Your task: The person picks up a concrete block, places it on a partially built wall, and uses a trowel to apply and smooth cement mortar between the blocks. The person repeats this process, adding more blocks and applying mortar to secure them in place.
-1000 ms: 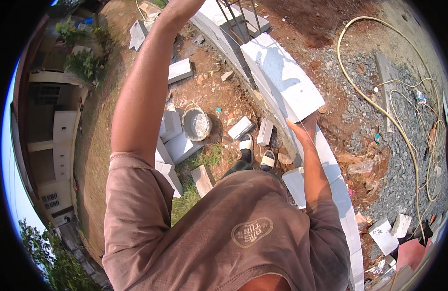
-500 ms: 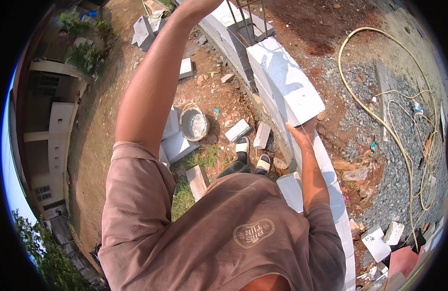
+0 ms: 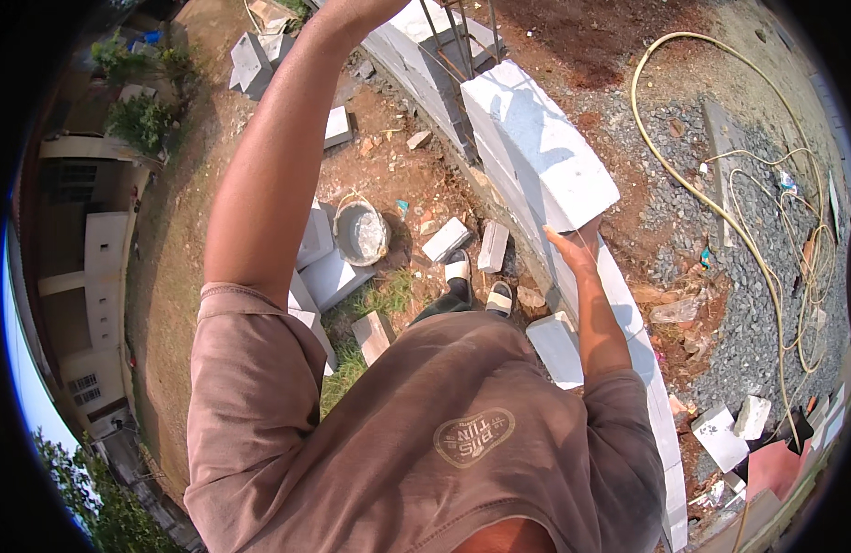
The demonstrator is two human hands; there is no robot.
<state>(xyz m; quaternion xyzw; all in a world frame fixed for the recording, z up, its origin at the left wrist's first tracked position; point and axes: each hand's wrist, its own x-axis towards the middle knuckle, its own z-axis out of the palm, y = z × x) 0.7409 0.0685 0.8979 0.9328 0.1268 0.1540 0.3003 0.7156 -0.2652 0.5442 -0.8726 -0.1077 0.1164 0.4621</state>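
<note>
A white block lies along the top of a long, curved white block wall. My right hand grips the block's near end, thumb along the left side, with a thin line running by it. My left arm reaches up past the block's far side, and my left hand is cut off by the top edge, its fingers hidden. Beside the block's far end stand rusty upright steel bars.
Loose blocks, a bucket with pale residue and rubble lie left of the wall, around my sandalled feet. Right of it are gravel, a coiled yellowish hose and scrap pieces. A low building stands far left.
The view has shifted slightly. Both arms and the block stay in much the same places, with my right hand still at the near end.
</note>
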